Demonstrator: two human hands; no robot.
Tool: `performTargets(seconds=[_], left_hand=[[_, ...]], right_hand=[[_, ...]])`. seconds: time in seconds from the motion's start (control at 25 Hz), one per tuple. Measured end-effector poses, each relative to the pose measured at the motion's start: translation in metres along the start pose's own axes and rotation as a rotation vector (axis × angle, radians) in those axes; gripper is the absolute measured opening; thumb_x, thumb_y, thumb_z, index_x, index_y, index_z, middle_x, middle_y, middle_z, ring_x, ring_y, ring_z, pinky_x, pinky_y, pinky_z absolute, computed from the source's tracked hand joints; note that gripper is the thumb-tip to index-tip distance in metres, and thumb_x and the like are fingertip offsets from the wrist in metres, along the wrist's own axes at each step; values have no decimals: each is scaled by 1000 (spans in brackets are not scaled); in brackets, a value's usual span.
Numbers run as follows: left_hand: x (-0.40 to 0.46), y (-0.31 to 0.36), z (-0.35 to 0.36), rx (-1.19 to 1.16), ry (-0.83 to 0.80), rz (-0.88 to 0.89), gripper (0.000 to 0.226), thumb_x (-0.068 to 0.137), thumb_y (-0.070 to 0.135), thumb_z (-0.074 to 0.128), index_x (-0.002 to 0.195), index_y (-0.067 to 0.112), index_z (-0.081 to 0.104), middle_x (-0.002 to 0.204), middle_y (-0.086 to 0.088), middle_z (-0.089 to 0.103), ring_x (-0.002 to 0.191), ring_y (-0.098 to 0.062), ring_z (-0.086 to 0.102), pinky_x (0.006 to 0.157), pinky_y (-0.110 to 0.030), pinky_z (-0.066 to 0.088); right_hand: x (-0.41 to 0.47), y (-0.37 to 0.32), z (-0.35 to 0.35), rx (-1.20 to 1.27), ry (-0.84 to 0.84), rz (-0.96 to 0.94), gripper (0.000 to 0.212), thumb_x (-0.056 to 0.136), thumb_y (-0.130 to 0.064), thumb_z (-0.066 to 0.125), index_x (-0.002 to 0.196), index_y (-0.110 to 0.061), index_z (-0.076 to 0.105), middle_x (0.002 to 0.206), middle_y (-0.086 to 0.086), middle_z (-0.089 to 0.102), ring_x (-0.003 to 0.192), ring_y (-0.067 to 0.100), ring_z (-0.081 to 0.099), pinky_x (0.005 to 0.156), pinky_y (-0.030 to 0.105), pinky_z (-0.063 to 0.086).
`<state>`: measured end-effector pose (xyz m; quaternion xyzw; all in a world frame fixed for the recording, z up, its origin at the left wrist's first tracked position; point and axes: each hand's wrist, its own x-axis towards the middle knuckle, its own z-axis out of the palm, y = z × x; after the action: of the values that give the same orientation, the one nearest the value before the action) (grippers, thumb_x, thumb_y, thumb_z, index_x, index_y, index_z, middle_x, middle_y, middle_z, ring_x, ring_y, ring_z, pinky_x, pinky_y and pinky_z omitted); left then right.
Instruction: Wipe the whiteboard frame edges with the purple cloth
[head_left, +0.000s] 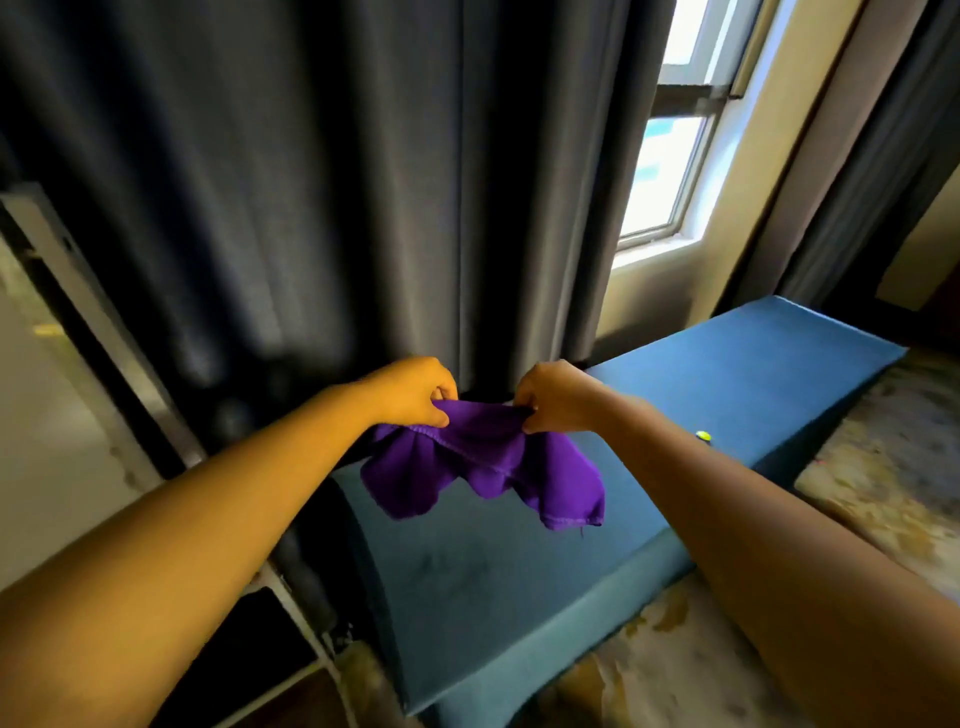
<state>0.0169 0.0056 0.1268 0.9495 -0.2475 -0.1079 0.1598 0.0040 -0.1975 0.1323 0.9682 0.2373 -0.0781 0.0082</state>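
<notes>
Both hands hold the purple cloth (483, 462) stretched between them in front of me. My left hand (415, 392) pinches its upper left edge, and my right hand (553, 397) pinches the upper right edge. The rest of the cloth hangs down in folds over a blue bench. At the far left, a white board with a pale frame (78, 291) leans upright, only partly in view. Neither hand touches that frame.
A long blue upholstered bench (701, 374) runs from below my hands toward the right, with a small yellow-green object (703, 435) on it. Dark grey curtains (311, 208) hang behind. A window (675, 156) is at the upper right. Patterned carpet (883, 457) lies at right.
</notes>
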Motion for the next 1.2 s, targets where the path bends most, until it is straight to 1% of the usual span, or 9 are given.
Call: performTargets(seconds=[0.04,0.16,0.32,0.48,0.68,0.88,1.04,1.12,1.2], left_hand=[[2,-4,14,-16,2,-35,15,73,8,67,87,10,70,84,-8,72,75,-18,64,72,-32,52],[3,-17,56,-57,13,-133,14,72,8,66,85,10,71,83,-10,73,77,-21,66,71,-34,53],[2,-29,105,-33,-72,-182,20,71,12,65,90,9,71,90,-10,71,84,-23,64,71,-31,48],[2,-45,152,-134,-144,-266,26,75,11,64,100,11,69,102,-11,69,91,-24,63,82,-38,51],[-2,-59,195,-173,-176,-325,33,79,11,63,112,11,63,115,-10,65,102,-25,59,92,-40,48],[-5,-68,218,-174,-212,-349,28,81,12,61,109,10,64,109,-9,65,100,-26,60,90,-40,49],[-9,-68,236,-137,-215,-344,12,81,11,59,90,5,64,97,-15,64,93,-31,60,82,-38,47],[-7,-67,238,-133,-209,-343,8,81,11,58,84,5,62,96,-17,64,91,-32,60,83,-39,47],[-7,-68,234,-130,-204,-328,10,80,11,59,87,4,63,99,-18,64,92,-31,60,84,-39,48]], right_hand=[[7,4,13,3,-18,-29,24,76,-19,62,95,-6,68,101,15,67,91,32,59,68,27,34],[23,10,55,46,-83,-91,21,74,-17,61,92,-7,69,98,15,67,90,33,59,73,32,44],[35,10,105,60,-190,-122,20,75,-15,60,91,-6,68,101,16,66,92,33,59,77,36,48],[41,5,155,86,-252,-128,20,75,-13,59,92,-4,66,101,18,65,93,37,59,78,43,52],[46,-2,203,153,-304,-72,20,75,-10,58,94,-6,64,102,19,65,93,36,60,72,37,49],[49,-11,228,186,-327,-38,25,76,-9,56,99,-9,65,108,18,64,98,36,60,76,37,49],[47,-18,244,177,-363,-15,30,82,-8,54,111,-10,62,116,17,62,105,35,58,83,37,49],[47,-20,244,174,-374,-1,31,84,-7,52,114,-9,59,119,18,60,108,35,57,84,36,48],[45,-20,238,181,-369,19,32,84,-8,53,115,-7,58,120,19,59,109,36,56,85,36,48]])
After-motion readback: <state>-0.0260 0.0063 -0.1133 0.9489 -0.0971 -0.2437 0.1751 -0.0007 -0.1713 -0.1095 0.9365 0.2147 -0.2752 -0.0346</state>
